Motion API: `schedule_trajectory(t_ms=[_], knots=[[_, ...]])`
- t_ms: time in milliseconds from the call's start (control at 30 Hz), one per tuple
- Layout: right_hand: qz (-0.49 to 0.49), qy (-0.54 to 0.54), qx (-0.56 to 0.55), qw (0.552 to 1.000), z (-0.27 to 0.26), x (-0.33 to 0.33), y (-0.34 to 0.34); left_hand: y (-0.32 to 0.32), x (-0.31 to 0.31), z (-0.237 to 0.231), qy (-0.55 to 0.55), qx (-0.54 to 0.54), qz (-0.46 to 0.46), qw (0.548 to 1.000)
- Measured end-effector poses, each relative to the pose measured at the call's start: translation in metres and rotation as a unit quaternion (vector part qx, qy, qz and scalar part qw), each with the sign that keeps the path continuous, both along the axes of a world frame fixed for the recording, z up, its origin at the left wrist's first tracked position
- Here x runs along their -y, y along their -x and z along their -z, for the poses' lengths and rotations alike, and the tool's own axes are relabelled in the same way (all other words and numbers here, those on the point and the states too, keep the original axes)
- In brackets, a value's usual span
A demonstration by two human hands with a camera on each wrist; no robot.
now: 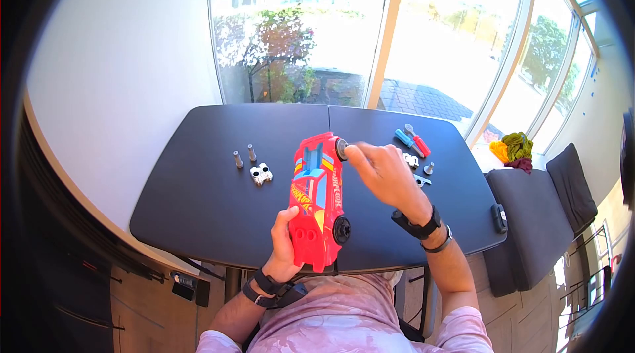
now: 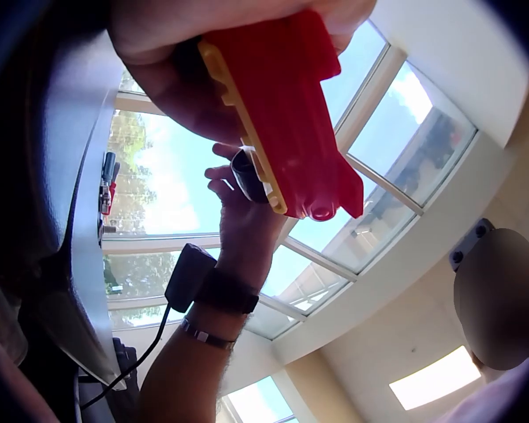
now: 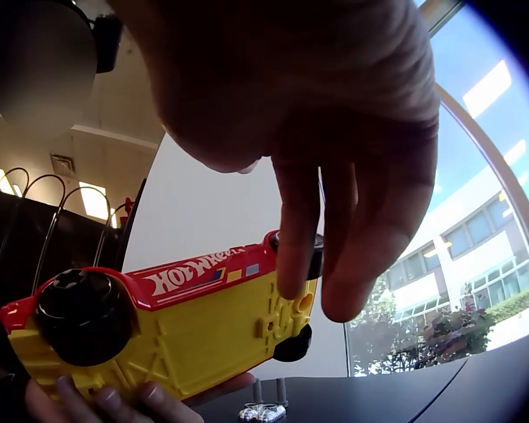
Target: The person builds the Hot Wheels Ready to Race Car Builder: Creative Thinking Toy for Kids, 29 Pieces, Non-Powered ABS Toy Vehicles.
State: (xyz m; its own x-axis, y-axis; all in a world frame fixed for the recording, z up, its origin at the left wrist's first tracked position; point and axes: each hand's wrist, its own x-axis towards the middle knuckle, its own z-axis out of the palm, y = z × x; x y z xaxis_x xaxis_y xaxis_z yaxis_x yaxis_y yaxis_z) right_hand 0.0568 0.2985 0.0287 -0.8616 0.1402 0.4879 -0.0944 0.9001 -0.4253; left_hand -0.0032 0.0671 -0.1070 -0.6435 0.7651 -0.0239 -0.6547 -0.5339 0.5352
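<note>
A red toy car with a yellow underside is held up over the table, tipped so its roof faces the head camera. My left hand grips its lower end, the thumb on the red body and fingers under the yellow base. At the upper end, the thumb and fingers of my right hand pinch at a black wheel with a greyish centre. In the right wrist view the fingers reach over that wheel and partly hide it. Another black wheel sits lower on the same side.
Two grey toy bolts stand left of the car beside a white engine-like part. Beyond my right hand are a third bolt, white pieces, a blue-handled tool and a red-handled one. A dark case lies at the table's right edge.
</note>
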Motion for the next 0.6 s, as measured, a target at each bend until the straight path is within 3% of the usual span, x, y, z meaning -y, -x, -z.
schedule_trajectory(t_ms=[100,300,600], knots=[[0.015,0.117,0.105,0.987,0.001,-0.007,-0.009,-0.001,0.001,-0.002,-0.004,0.004,0.001,1.000],[-0.003,0.125,0.041,0.991,0.005,0.011,-0.029,0.000,0.000,0.000,0.009,0.001,-0.002,1.000],[-0.023,0.308,0.112,0.944,0.041,0.031,-0.060,-0.003,0.000,-0.002,0.009,-0.021,-0.017,1.000]])
